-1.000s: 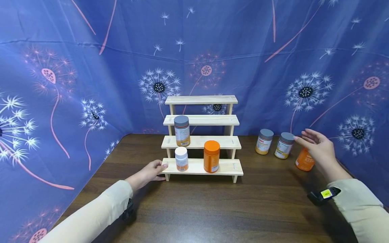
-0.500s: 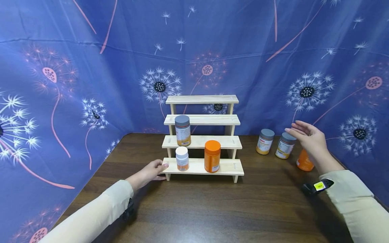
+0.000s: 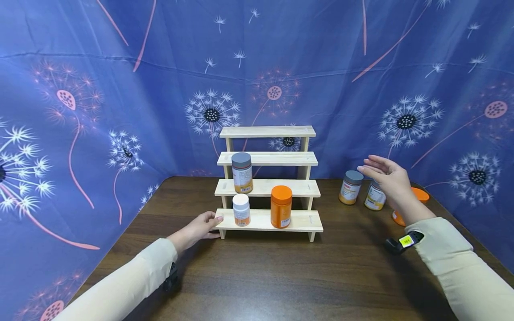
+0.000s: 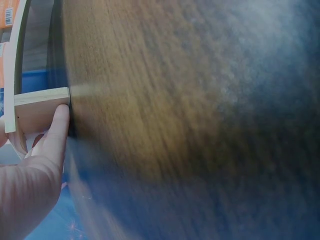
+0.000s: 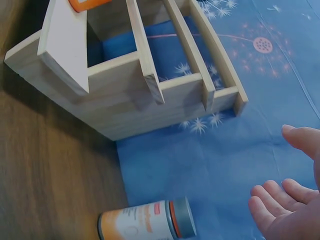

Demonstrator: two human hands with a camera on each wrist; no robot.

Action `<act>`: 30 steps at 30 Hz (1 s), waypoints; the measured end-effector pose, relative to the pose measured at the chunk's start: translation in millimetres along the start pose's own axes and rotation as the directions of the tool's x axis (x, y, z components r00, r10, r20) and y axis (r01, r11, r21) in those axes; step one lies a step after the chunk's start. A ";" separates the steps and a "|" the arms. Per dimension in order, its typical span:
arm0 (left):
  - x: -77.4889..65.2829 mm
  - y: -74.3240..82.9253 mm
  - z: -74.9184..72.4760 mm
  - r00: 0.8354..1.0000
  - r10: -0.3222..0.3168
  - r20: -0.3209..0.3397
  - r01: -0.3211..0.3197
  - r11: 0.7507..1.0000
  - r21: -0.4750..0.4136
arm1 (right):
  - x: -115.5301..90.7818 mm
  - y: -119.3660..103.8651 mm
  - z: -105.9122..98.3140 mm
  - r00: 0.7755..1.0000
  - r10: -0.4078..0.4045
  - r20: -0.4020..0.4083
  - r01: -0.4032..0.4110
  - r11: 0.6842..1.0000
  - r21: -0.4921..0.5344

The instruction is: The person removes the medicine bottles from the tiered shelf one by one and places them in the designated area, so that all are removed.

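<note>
My left hand [image 3: 196, 229] holds the left end of the lowest step of a wooden tiered display stand [image 3: 299, 218]. In the left wrist view its fingers lie along the stand's end support [image 4: 42, 104], thumb at the step's edge. My right hand [image 3: 389, 180] hovers with relaxed fingers and nothing in its grasp. It is just above a grey-lidded supplement jar [image 3: 374, 199], partly covering it. Left of that stands another grey-lidded jar [image 3: 349, 191], also seen in the right wrist view. An orange jar [image 3: 420, 195] is mostly hidden behind the right wrist.
On the lowest step stand a white-capped bottle [image 3: 241, 209] and an orange-lidded jar [image 3: 280, 207]. One step up, at the left, is a grey-lidded jar [image 3: 242, 174]. A blue dandelion-print cloth [image 3: 337, 89] hangs behind the dark wooden table [image 3: 273, 276].
My right hand has moved left, from beside the orange jar to over the grey-lidded jars. The left hand and the stand have stayed in place.
</note>
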State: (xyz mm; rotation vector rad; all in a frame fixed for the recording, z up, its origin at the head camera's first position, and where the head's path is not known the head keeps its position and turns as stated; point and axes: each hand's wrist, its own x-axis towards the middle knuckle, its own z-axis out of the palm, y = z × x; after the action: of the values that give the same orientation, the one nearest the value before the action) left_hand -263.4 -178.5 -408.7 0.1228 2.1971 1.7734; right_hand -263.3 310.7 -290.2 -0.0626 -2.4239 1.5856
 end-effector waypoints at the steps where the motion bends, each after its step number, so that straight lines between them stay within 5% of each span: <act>1: 0.1 -0.3 -0.1 1.000 -0.001 0.001 0.001 1.000 0.000 | 0.3 -0.1 1.8 1.000 -0.001 0.005 0.001 1.000 -0.004; 30: 1.3 -1.6 -2.6 1.000 -0.005 0.024 0.004 1.000 0.011 | 3.1 -46.0 65.8 0.984 -0.072 0.161 0.061 0.995 0.073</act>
State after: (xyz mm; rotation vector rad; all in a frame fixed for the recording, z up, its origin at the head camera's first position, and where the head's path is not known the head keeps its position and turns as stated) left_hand -265.2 -180.9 -410.1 0.1406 2.1893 1.7486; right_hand -276.6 233.4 -273.0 0.1662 -2.4608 1.7029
